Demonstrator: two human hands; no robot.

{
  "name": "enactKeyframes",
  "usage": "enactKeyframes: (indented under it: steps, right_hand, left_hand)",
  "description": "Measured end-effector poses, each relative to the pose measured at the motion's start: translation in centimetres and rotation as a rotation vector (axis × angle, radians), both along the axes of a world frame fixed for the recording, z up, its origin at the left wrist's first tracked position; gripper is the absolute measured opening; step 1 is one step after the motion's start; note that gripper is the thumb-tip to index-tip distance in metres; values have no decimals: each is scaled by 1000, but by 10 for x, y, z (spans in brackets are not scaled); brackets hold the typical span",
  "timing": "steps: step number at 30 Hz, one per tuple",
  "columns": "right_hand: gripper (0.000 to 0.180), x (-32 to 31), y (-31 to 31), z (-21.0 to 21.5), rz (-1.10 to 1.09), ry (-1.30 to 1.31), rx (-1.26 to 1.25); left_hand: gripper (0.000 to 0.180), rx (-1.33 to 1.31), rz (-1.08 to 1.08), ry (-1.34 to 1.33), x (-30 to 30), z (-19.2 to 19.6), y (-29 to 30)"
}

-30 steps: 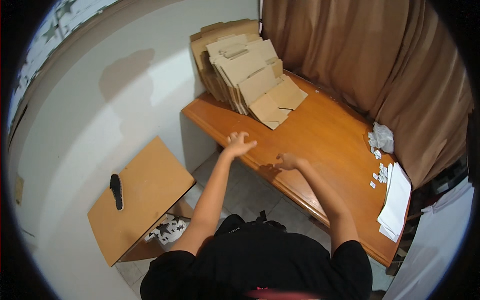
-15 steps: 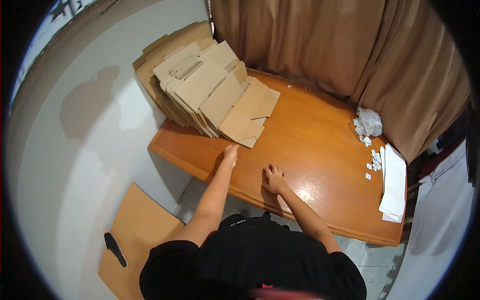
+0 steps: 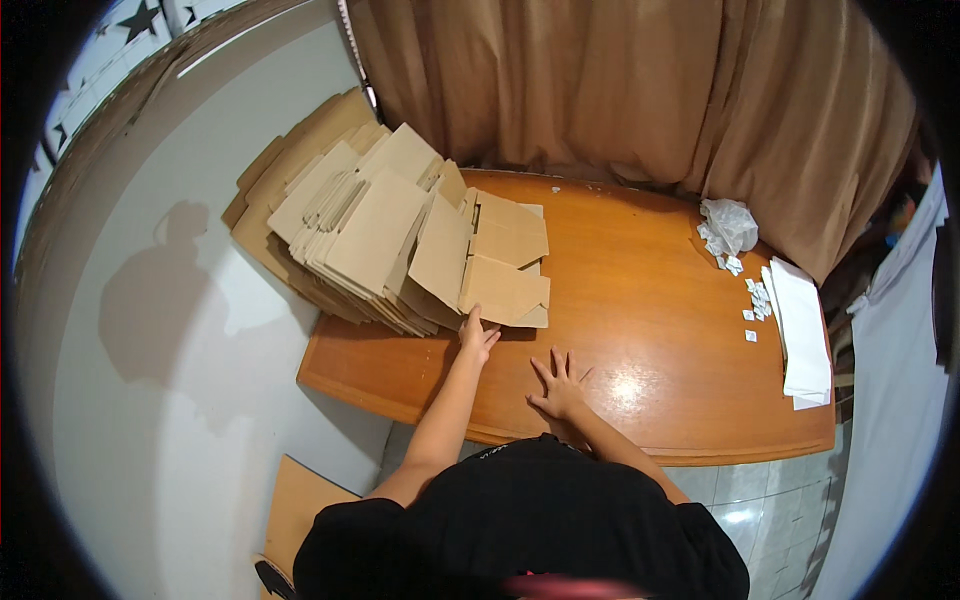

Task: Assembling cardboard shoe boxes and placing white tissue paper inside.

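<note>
Several flattened cardboard boxes lean in a stack against the wall at the left end of the wooden table. The front flattened cardboard box lies lowest, its flaps reaching over the tabletop. At its near edge my left hand has its fingers closed on the cardboard; part of the grip is hard to make out. To the right of it, my right hand rests palm down on the table with fingers spread, holding nothing.
The wooden table bears a clear plastic bag at the back right, small white squares scattered below it, and a stack of white sheets by the right edge. A brown curtain hangs behind. A tan board stands low left.
My left hand has reached the front cardboard's near edge and closed on it; that sheet now sits bent away from the stack. My right hand's fingers have spread flat. The view has shifted.
</note>
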State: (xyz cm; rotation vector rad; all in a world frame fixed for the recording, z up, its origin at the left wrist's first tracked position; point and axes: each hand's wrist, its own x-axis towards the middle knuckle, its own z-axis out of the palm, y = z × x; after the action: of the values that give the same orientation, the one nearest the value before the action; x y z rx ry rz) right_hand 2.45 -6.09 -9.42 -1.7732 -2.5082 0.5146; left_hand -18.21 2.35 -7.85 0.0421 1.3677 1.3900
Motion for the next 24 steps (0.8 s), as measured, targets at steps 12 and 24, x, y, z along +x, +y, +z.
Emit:
enactKeyframes:
  steps: [12,24]
  right_hand:
    - [56,33,66,59,-669,1713,-626]
    - [76,123,93,101,-442,1825,178]
  left_hand:
    - [28,493,-596,203,66,25,-20]
    - [73,345,-1582,-17,38,66,-27]
